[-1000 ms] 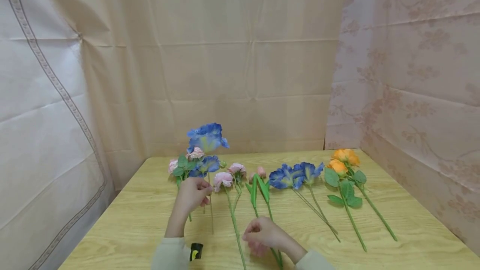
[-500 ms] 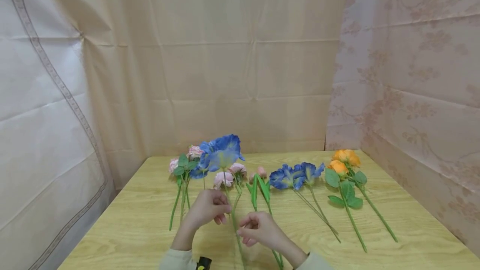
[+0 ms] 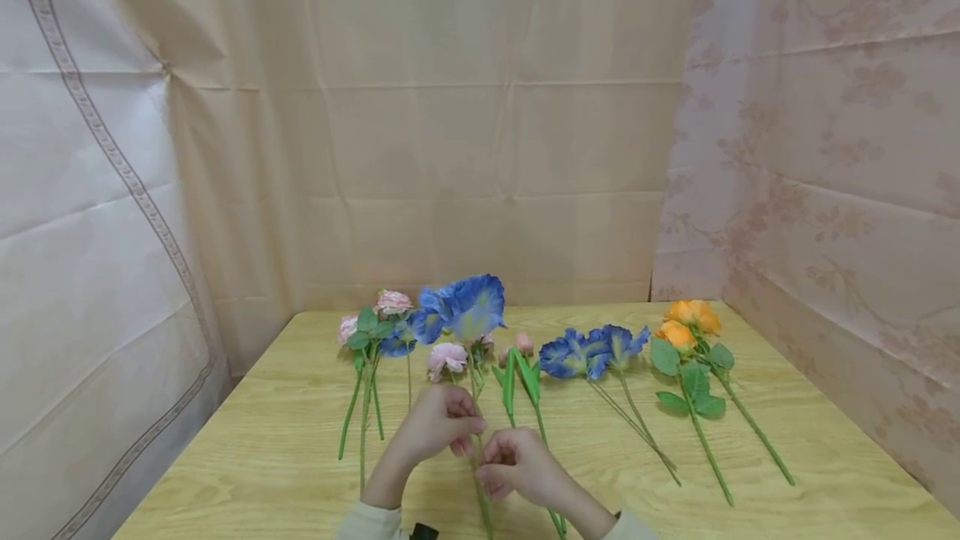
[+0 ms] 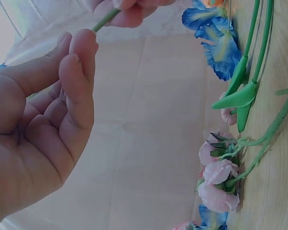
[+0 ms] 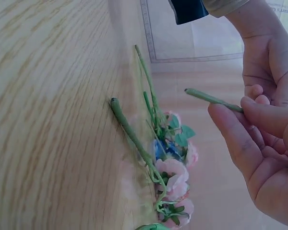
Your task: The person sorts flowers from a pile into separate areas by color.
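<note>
A blue iris (image 3: 472, 307) is held up over the table in the head view, its bloom leaning toward the back. My left hand (image 3: 438, 423) pinches its thin green stem. Lower down, my right hand (image 3: 521, 469) pinches the same stem between thumb and forefinger; the right wrist view shows the stem's cut end (image 5: 206, 97) sticking out past those fingertips. The two hands are close together, with a short bit of stem (image 4: 105, 20) showing between them in the left wrist view. Behind and below lie pale pink flowers (image 3: 447, 359) on a forked green stem, partly covered by the iris and left hand.
On the table (image 3: 247, 473), pink roses (image 3: 393, 302) and another blue iris (image 3: 396, 343) lie to the left. Pink tulips (image 3: 531, 377) with green leaves lie by the right hand. Farther right are blue irises (image 3: 573, 353) and orange roses (image 3: 692, 315). Curtains (image 3: 480, 123) surround the table.
My left hand has carried the iris from the left side rightward and nearer, over the pink flowers. My right hand has moved slightly and now pinches the stem.
</note>
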Demonstrator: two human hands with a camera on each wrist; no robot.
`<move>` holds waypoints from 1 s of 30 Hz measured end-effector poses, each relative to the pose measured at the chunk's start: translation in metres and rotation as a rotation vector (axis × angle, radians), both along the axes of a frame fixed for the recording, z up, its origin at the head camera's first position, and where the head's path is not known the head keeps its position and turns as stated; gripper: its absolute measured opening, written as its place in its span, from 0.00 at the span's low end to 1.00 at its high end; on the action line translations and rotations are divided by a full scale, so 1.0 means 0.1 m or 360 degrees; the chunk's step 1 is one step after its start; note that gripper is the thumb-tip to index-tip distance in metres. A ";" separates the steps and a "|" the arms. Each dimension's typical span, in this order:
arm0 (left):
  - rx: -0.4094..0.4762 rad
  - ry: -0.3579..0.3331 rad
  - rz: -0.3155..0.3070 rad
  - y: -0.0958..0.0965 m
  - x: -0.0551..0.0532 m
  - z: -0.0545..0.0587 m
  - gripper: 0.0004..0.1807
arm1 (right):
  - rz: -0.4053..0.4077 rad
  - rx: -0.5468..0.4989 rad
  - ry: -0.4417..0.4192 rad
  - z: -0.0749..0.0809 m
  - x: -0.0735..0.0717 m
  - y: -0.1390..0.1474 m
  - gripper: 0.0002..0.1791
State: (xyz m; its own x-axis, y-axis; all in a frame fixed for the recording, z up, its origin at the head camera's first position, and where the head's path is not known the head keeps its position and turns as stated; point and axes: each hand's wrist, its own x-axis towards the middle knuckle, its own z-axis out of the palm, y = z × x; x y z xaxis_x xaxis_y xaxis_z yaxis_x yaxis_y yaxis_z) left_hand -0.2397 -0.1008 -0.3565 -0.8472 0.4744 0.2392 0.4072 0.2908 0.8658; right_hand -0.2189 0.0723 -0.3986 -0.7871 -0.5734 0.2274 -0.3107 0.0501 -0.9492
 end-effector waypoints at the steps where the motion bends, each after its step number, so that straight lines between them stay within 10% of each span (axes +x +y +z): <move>1: 0.0006 -0.0008 -0.0003 0.01 0.00 0.00 0.04 | -0.0006 0.0011 0.0010 0.00 0.00 0.01 0.05; 16: 0.0020 -0.0080 0.0010 0.09 0.00 -0.05 0.08 | -0.0180 0.0140 0.0037 -0.01 -0.02 0.14 0.04; 30: 0.0006 -0.0137 -0.0084 0.01 0.05 -0.11 0.09 | -0.0868 0.0530 0.0214 0.18 -0.19 0.63 0.08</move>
